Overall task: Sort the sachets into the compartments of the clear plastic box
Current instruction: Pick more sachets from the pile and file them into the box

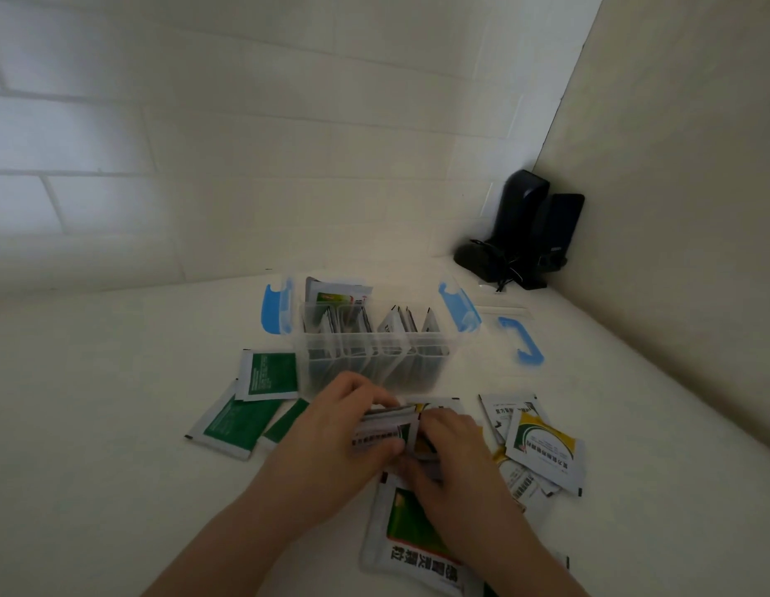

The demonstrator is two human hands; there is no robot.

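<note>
The clear plastic box (pixel 374 351) with blue latches stands on the white table, its compartments holding several upright sachets (pixel 392 327). Just in front of it my left hand (pixel 331 441) grips a small stack of sachets (pixel 385 428), fingers over the top and thumb below. My right hand (pixel 452 463) presses against the same stack from the right; what its fingers hold is hidden. Green sachets (pixel 245 420) lie to the left, yellow-and-white sachets (pixel 542 445) to the right, and a large green-and-white sachet (pixel 413 540) lies under my right forearm.
The box's clear lid with a blue handle (pixel 523 340) lies to the right of the box. Black devices with cables (pixel 521 239) stand in the back right corner against the walls. The table (pixel 95 402) meets a tiled wall behind.
</note>
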